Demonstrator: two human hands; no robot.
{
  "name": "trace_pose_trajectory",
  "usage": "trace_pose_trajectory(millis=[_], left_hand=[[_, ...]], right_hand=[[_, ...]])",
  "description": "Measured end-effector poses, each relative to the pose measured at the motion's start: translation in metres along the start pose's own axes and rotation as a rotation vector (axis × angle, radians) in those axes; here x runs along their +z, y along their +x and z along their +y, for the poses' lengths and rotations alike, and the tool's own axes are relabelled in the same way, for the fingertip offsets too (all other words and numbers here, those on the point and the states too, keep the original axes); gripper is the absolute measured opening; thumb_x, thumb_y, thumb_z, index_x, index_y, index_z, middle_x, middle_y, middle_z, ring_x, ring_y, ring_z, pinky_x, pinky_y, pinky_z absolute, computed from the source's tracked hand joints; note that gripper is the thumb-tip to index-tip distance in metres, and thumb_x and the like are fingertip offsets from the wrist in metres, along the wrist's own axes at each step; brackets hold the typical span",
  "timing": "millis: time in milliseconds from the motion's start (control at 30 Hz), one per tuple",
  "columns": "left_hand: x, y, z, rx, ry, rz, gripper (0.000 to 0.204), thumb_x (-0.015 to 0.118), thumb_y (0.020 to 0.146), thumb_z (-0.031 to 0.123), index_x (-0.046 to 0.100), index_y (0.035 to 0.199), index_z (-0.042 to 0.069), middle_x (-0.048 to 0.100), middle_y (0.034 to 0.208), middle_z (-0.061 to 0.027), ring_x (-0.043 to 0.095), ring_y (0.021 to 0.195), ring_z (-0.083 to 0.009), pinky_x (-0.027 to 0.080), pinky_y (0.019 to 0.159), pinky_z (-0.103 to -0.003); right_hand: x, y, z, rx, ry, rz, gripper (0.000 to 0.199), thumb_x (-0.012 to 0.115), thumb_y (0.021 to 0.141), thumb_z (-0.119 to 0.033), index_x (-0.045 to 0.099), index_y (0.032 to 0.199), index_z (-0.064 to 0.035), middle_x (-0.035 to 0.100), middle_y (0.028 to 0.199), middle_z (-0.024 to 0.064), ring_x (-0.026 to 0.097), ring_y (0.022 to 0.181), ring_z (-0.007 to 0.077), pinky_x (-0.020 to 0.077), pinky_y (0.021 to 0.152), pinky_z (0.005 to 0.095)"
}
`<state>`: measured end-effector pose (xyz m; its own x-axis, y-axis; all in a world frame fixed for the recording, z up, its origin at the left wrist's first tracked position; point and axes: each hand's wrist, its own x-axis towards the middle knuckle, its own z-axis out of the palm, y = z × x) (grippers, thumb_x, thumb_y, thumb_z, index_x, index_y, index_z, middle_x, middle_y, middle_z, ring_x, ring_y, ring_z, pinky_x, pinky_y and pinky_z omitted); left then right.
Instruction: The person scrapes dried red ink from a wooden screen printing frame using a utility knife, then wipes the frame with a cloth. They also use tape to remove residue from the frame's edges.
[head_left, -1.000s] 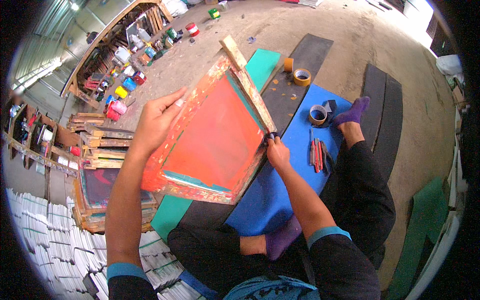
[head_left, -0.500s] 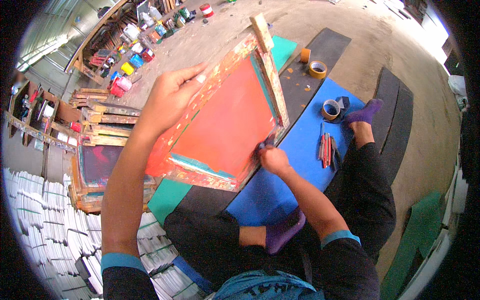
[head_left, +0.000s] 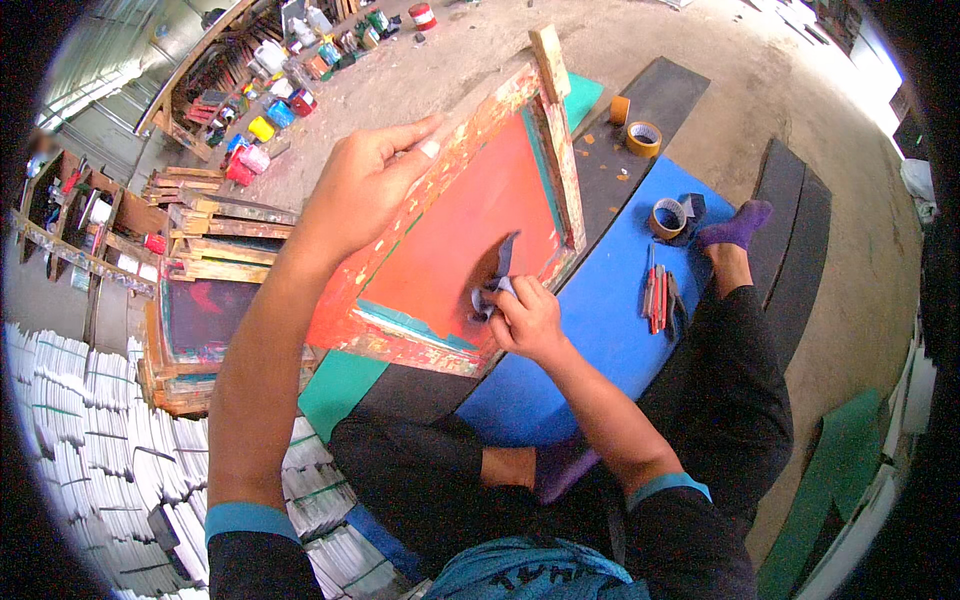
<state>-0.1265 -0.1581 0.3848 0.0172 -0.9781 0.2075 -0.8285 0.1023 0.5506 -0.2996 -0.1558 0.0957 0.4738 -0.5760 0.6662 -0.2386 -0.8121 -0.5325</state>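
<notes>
A paint-spattered wooden screen-printing frame [head_left: 408, 352] with an orange-red mesh [head_left: 455, 235] is held tilted in front of me. My left hand [head_left: 362, 190] grips its upper left bar, thumb on the near face and the other fingers partly hidden behind. In my right hand [head_left: 530, 320] is a crumpled dark rag [head_left: 490, 285], pinched between fingers and thumb at the mesh's lower right part. One dark flap of the rag stands up across the red surface. Teal strips border the mesh along its right and lower sides.
On the blue mat [head_left: 600, 340] lie a tape roll [head_left: 667, 218] and several slim red-handled tools [head_left: 657, 300]. Another tape roll [head_left: 643, 138] sits on the black mat [head_left: 665, 100]. Stacked frames [head_left: 205, 320] and white paper bundles [head_left: 90, 420] stand left; paint containers [head_left: 262, 128] lie beyond.
My right hand has moved left and slightly up, from the frame's lower right bar onto the mesh, carrying the rag, which now shows more. The frame appears shifted slightly right in view.
</notes>
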Motion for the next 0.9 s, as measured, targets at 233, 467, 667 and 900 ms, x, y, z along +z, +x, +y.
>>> trace_pose_trajectory(millis=[233,467,667,900], left_hand=[[0.004,0.004,-0.002,0.040,0.002,0.019,0.039,0.057,0.095,0.014,0.062,0.132,0.002,0.068,0.124,-0.0163,0.064,0.110,-0.0159,0.047,0.098,-0.031],[-0.004,0.001,0.002,-0.047,-0.033,-0.011,0.039,0.057,0.096,0.016,0.063,0.131,0.001,0.071,0.119,-0.0165,0.064,0.106,-0.0154,0.049,0.094,-0.030],[0.004,0.001,-0.004,0.079,0.014,0.046,0.039,0.056,0.097,0.017,0.062,0.130,-0.001,0.071,0.119,-0.0158,0.064,0.106,-0.0148,0.048,0.094,-0.031],[0.001,0.007,-0.011,0.070,0.069,0.020,0.039,0.057,0.098,0.020,0.062,0.131,-0.001,0.069,0.123,-0.0161,0.064,0.109,-0.0160,0.048,0.096,-0.031]], right_hand=[[0.037,-0.040,0.056,0.402,-0.357,-0.211,0.032,0.069,0.069,-0.011,0.069,0.101,-0.0082,0.062,0.115,0.0173,0.060,0.102,0.0371,0.0568,0.078,0.0461],[0.029,-0.028,0.080,0.282,-0.350,0.111,0.011,0.058,0.073,-0.001,0.061,0.083,0.0002,0.062,0.112,0.0227,0.060,0.102,0.0378,0.0496,0.091,0.0474],[0.070,-0.120,0.023,-0.081,0.008,-0.382,0.017,0.058,0.075,-0.006,0.064,0.090,-0.0020,0.066,0.102,0.0221,0.064,0.100,0.0374,0.0503,0.094,0.0464],[0.050,-0.090,0.067,0.304,-0.313,-0.141,0.027,0.054,0.085,-0.009,0.063,0.109,-0.0010,0.064,0.118,0.0211,0.059,0.114,0.0384,0.0466,0.101,0.0477]])
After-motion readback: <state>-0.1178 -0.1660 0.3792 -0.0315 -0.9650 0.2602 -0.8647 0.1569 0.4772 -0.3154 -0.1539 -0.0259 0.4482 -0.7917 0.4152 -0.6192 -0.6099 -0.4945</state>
